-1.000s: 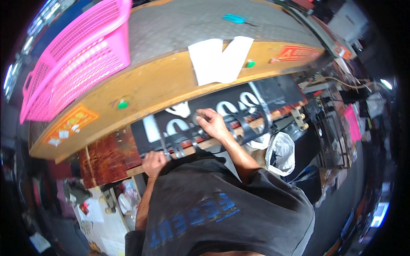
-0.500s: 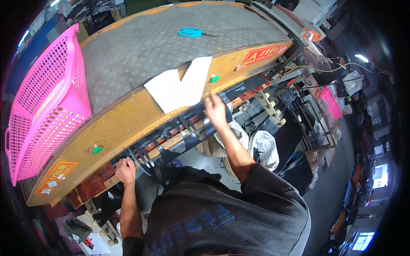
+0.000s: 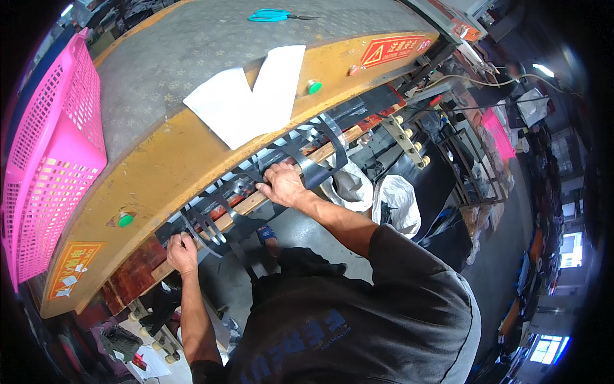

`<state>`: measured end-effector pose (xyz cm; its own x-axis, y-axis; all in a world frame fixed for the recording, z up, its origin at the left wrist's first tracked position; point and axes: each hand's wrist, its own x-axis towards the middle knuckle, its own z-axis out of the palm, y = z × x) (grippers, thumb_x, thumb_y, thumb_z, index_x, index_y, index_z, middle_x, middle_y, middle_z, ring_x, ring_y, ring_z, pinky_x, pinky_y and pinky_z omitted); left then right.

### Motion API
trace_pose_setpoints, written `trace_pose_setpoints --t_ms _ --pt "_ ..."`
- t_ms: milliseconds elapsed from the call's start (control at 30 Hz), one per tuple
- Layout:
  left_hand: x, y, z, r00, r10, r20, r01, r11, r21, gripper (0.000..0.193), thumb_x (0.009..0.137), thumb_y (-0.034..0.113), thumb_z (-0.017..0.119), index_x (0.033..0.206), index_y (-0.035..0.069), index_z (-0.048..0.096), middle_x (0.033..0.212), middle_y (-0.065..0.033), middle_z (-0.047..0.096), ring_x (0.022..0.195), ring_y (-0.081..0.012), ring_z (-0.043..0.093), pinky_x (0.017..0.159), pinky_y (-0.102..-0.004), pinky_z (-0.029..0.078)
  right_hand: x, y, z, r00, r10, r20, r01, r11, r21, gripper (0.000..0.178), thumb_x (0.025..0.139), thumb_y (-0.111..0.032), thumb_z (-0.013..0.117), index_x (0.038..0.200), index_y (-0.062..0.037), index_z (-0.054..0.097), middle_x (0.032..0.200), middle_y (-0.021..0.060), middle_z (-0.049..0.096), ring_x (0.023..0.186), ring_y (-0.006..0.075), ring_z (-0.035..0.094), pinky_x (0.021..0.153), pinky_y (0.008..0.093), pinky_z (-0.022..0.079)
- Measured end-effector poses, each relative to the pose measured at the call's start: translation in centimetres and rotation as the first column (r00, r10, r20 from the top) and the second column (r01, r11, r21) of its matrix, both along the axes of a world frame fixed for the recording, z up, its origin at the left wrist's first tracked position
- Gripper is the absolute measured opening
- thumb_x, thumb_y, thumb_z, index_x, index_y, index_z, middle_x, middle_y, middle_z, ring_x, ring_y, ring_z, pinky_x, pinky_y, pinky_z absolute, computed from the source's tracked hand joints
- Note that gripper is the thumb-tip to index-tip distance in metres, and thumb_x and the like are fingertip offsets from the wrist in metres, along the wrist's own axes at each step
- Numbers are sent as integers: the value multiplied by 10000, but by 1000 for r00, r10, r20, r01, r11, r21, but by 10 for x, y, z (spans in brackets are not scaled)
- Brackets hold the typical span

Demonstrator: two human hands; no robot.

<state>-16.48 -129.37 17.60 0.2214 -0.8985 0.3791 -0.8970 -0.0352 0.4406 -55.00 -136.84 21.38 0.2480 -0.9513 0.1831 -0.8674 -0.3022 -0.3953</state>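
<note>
A black sheet with cut-out openings [image 3: 314,173] lies over the front wooden edge of the press bed, below the yellow beam, and part of it hangs down toward me. My left hand [image 3: 182,254] is closed at the sheet's left end, fingers curled in; the beam's shadow partly hides what they pinch. Near the middle, my right hand [image 3: 283,184] bends its fingers over the sheet at the wooden strip [image 3: 251,203], thumb to the left. Loose dark strips dangle between the two hands.
White paper [image 3: 246,99] hangs on the yellow beam [image 3: 166,160], which carries green buttons [image 3: 314,87]. On top are turquoise-handled scissors [image 3: 268,15] and a pink basket [image 3: 61,160]. White sacks [image 3: 395,205] stand at right; a roller bracket [image 3: 407,141] juts out beyond them.
My right hand has moved left and down along the sheet, from its right part to near the middle. The left hand stays at the left end. The view has shifted slightly.
</note>
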Motion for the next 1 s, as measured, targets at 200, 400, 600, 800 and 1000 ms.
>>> trace_pose_setpoints --t_ms 200,400,600,800,1000 --pt "-17 46 -6 998 -21 58 24 998 -57 302 995 235 631 775 29 641 840 -172 683 842 -418 667 764 -532 528 -12 44 -13 997 -25 78 34 993 -114 340 929 -410 761 807 -97 712 908 125 697 970 356 646 916 502 481" --pt "-41 119 -5 991 -49 124 56 997 -49 287 994 222 627 776 34 631 824 -176 656 803 -426 640 722 -551 509 -31 118 -21 998 -50 43 57 984 -168 314 900 -442 755 841 -135 721 955 78 690 992 307 632 913 496 460" --pt "-63 194 0 989 -90 115 97 994 -54 247 973 183 645 771 43 618 818 -159 624 788 -411 616 699 -542 488 -47 192 -22 997 -27 69 41 973 -226 281 868 -390 781 846 -126 687 922 72 656 940 305 634 857 480 463" --pt "-77 250 -4 992 -73 107 78 996 -38 248 948 193 668 749 60 602 795 -141 612 771 -393 612 684 -531 479 -56 245 -20 998 -30 46 41 965 -259 276 817 -363 828 798 -155 647 834 43 625 843 297 629 783 462 439" --pt "-87 287 -10 992 -77 101 79 997 -13 218 927 193 677 759 76 605 787 -127 595 766 -377 608 674 -522 472 -66 284 -23 998 -54 39 57 995 -86 277 835 -360 805 834 -122 665 924 81 682 942 330 654 858 475 487"
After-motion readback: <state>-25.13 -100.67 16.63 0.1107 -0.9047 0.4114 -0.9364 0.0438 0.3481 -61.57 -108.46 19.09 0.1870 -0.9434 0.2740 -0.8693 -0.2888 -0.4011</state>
